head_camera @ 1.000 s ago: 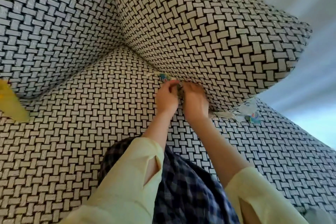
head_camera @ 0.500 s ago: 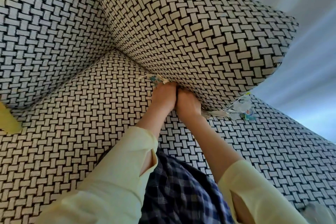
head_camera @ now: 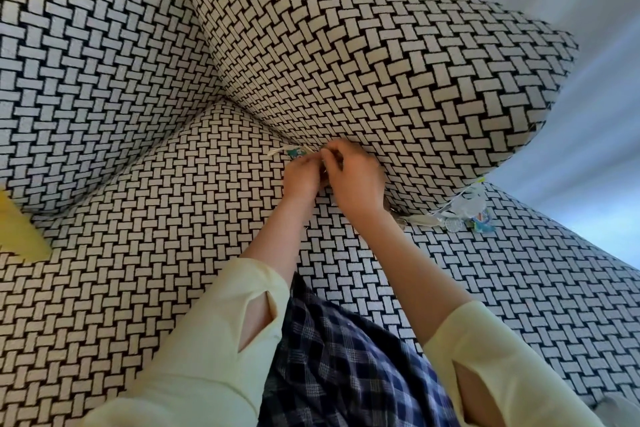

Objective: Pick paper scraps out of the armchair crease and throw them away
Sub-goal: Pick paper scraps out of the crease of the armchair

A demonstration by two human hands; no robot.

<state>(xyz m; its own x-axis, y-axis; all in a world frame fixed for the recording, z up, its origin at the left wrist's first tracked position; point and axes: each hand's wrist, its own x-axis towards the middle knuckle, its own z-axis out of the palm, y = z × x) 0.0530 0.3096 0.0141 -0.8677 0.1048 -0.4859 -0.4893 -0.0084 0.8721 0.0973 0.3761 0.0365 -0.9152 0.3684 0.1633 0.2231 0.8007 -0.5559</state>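
Both grips, left hand (head_camera: 300, 177) and right hand (head_camera: 353, 180), pinch paper scraps (head_camera: 294, 151) in the armchair crease (head_camera: 256, 114); more scraps (head_camera: 464, 213) at three o'clock probably come next.

Armchair fills your view, pale wall behind it.
Black-and-white basketweave upholstery (head_camera: 363, 55): backrest up-left of the hands, arm cushion just above them, seat below. Yellow object (head_camera: 19, 232) far left at the frame edge. Blurred bluish-white wall (head_camera: 595, 45) up-right, softly lit.
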